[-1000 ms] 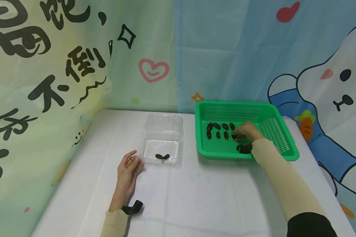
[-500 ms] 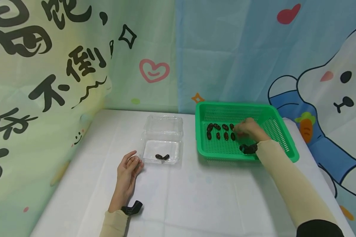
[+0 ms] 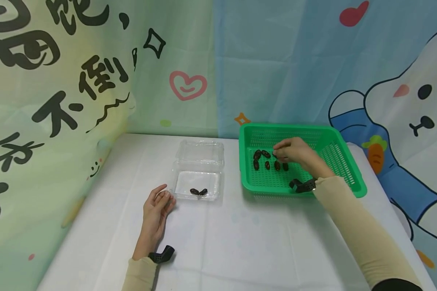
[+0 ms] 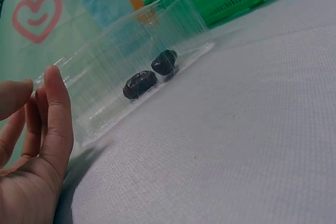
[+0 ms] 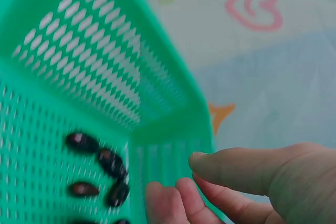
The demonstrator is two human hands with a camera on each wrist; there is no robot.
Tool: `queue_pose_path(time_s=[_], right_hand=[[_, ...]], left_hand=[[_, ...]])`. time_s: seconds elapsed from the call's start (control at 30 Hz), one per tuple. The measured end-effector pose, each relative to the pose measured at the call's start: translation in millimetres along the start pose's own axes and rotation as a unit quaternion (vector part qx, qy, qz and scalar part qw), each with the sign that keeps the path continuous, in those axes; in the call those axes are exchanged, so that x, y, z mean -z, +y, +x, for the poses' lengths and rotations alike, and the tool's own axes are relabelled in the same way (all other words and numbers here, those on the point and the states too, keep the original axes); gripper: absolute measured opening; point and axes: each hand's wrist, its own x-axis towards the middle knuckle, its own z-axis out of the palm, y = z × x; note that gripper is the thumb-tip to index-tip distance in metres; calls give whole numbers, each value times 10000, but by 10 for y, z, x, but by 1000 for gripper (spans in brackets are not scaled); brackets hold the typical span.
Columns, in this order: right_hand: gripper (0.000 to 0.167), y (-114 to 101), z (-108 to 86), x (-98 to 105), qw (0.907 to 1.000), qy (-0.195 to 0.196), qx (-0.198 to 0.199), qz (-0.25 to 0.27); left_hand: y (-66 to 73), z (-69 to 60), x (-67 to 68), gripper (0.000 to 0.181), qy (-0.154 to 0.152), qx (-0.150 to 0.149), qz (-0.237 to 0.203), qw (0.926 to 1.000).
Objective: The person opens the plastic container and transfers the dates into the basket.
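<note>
In the head view, several dark brown dates lie in rows inside the green plastic basket. My right hand hovers over the back row and hides part of it. Its thumb and fingers stand apart in the right wrist view, with nothing seen between them. On the left, a clear plastic clamshell box stands with its lid raised back. Two dates lie near its front side. My left hand pinches the box's front left corner between thumb and forefinger.
White cloth covers the table. A printed curtain hangs right behind the box and basket. The basket's walls rise around the dates, and its back wall stands close to the curtain.
My right hand was at the right end of the front row, drew back a little, then moved left and back over the rear dates. My left hand has stayed at the box.
</note>
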Motion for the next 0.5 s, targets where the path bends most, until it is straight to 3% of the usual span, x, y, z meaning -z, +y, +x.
queue_pose_path(time_s=[0.23, 0.5], right_hand=[[40, -279, -66, -248, 9989, -192, 402, -139], [38, -520, -90, -539, 9958, -514, 763, 38]], left_hand=[[1, -1, -11, 46, 27, 6, -9, 10000], [1, -6, -14, 44, 29, 5, -111, 9999]])
